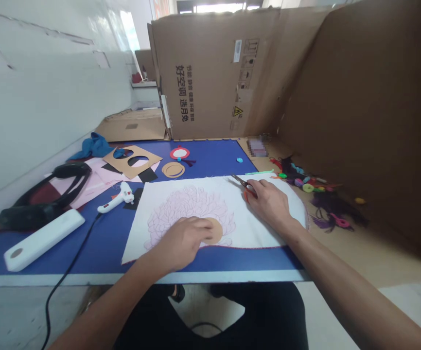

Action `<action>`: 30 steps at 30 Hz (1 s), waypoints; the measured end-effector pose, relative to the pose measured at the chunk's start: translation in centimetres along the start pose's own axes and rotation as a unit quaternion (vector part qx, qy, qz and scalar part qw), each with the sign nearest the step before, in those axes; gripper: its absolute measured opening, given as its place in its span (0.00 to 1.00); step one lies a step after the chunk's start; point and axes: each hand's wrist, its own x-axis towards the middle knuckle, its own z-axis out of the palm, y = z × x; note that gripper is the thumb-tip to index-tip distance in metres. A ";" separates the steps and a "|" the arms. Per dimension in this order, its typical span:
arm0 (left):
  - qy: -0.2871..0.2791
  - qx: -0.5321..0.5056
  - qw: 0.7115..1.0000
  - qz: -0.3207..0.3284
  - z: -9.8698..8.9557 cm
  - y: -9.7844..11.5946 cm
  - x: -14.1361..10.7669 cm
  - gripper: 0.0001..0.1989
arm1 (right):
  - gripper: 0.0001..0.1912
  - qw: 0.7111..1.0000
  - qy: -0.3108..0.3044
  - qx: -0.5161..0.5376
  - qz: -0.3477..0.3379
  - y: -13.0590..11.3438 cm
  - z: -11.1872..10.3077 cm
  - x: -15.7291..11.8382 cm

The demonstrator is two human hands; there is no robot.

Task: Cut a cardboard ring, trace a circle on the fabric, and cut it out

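Note:
A white cloth [269,221] printed with a pale pink flower pattern lies spread before me. My left hand [184,240] rests low on it, its fingers on a round tan cardboard disc [216,231] that lies over the print. My right hand [269,199] is closed on a pair of scissors [240,181] with orange handles. Their dark blades point away to the upper left, just above the cloth or touching it; I cannot tell which. Part of the handles is hidden under my fingers.
Left lie a white glue gun [117,198] with a cord, a white case [44,239], black headphones [72,170] and a cardboard sheet with holes [132,170]. Cut cardboard rings [173,169] and a red-rimmed disc [179,153] lie behind. Coloured trinkets [307,187] are right. Cardboard walls [210,73] enclose the back.

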 end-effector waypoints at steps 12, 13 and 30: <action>0.041 0.039 0.998 -0.032 1.1 0.6 0.5 0.18 | 0.13 1.000 -0.001 -0.004 0.000 0.0 0.2 0.0; 0.047 0.042 0.997 -0.034 1.2 0.6 0.4 0.18 | 0.13 1.000 -0.003 -0.003 0.000 0.0 0.1 0.0; 0.059 0.065 0.994 -0.066 2.2 1.6 -0.2 0.22 | 0.14 1.000 -0.006 -0.002 -0.001 -0.5 -0.6 -0.1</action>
